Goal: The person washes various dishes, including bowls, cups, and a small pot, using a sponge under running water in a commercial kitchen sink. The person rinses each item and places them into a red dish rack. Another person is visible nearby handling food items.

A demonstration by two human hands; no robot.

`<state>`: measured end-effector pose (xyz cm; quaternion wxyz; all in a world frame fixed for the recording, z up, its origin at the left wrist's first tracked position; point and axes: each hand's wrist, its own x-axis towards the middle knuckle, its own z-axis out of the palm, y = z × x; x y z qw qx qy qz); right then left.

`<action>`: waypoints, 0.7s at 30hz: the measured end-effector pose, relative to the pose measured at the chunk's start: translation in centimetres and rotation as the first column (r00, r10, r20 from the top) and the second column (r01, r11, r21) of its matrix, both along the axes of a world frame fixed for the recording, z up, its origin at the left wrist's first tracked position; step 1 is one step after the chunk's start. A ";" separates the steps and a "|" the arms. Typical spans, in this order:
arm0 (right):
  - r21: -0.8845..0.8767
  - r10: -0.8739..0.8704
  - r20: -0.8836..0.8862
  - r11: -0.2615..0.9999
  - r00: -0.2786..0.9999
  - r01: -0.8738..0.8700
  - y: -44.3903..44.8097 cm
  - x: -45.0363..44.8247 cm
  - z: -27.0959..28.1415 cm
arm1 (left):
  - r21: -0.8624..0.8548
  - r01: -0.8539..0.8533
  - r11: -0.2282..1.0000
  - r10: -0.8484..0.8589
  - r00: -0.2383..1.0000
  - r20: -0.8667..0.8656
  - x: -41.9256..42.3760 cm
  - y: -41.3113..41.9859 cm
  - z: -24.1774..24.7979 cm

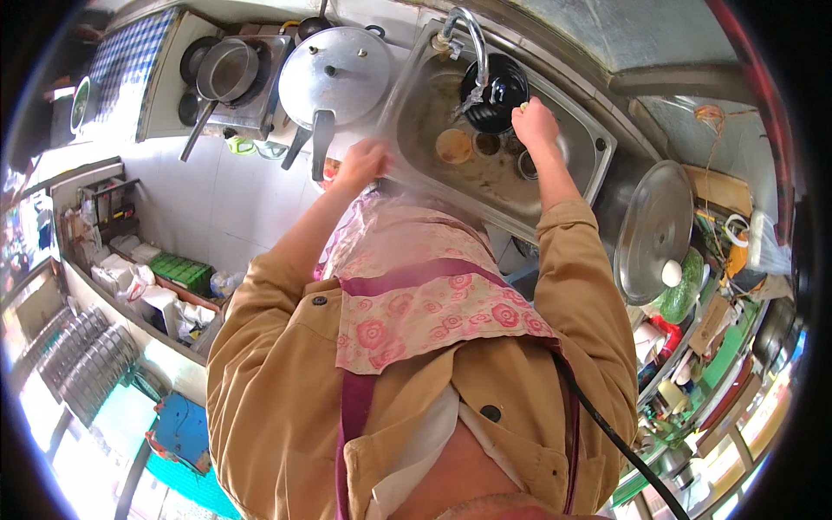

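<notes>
My right hand [536,123] grips the rim of a glossy black bowl [497,97] inside the stainless steel sink [448,185]. A small yellow-green bit shows at its fingertips; what it is cannot be made out. Water runs from the curved chrome faucet [478,39] at the bowl's left side. Below the bowl, several small round vessels lie on the sink floor, among them an orange-brown stained dish [454,145]. My left hand [367,162], blurred with curled fingers, is by the sink's left edge, near the pressure cooker's handles. Whether it holds anything is unclear.
A large pressure cooker [335,81] stands left of the sink, its handles pointing towards me. Further left, a saucepan [227,70] sits on a gas stove [270,58]. A big round metal lid [653,234] leans at the right, beside an egg [671,273] and a cluttered shelf.
</notes>
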<state>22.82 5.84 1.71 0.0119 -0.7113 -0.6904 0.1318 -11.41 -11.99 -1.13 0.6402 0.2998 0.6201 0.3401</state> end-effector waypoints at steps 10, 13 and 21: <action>-0.559 -0.617 -0.705 0.787 0.348 0.262 -9.6 -1.0 -3.3 | -0.368 0.113 0.923 0.215 0.642 0.736 9.7 8.9 -2.2; -0.241 -0.377 -0.706 0.924 0.599 0.298 -9.7 -0.4 -2.2 | -0.374 0.085 0.924 0.202 0.722 0.662 9.6 8.4 -1.5; -0.025 -0.103 -0.782 0.991 0.615 0.135 -7.4 -3.4 -4.4 | -0.241 0.151 0.959 0.027 0.795 0.606 9.4 7.5 -4.1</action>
